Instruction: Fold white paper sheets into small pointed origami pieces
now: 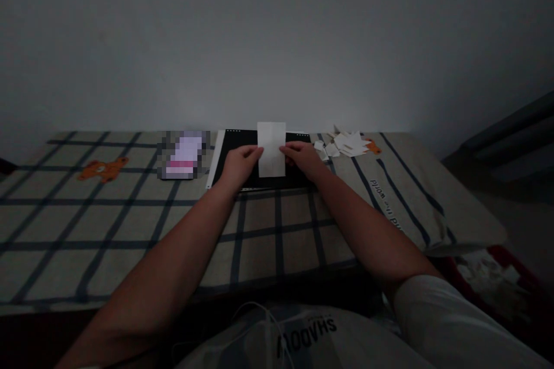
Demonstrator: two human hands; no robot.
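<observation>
- We are pinching a white sheet of paper (pixel 271 149) between both hands: our left hand (pixel 239 166) is gripping its left edge with the fingers curled in, and our right hand (pixel 304 159) is gripping its right edge the same way.
- The paper is standing roughly upright and facing us, lifted over a black mat (pixel 259 157) with a pale border (its lower edge seems to be touching or just above the mat; we cannot tell which).
- Both our forearms are stretching straight forward from the bottom of the view, converging toward the paper, with the wrists low over the cloth.
- The mat is lying at the far side of a bed (pixel 130 230) covered in a beige cloth with dark blue checks, close to the grey wall (pixel 277 40).
- Just to the right of the mat, a heap of small white paper scraps (pixel 341 144) is lying on the cloth, near our right hand.
- To the left of the mat a pixelated pinkish object (pixel 184 155) is lying; we cannot tell what it is.
- An orange bear motif (pixel 103 169) is showing on the cloth at left, and another small one (pixel 372 146) beside the scraps.
- Dark lettering (pixel 385 202) is running along the cloth at right, too dim to read fully.
- On the white garment (pixel 307 337) near our lap we are reading "SHADOW", upside down.
</observation>
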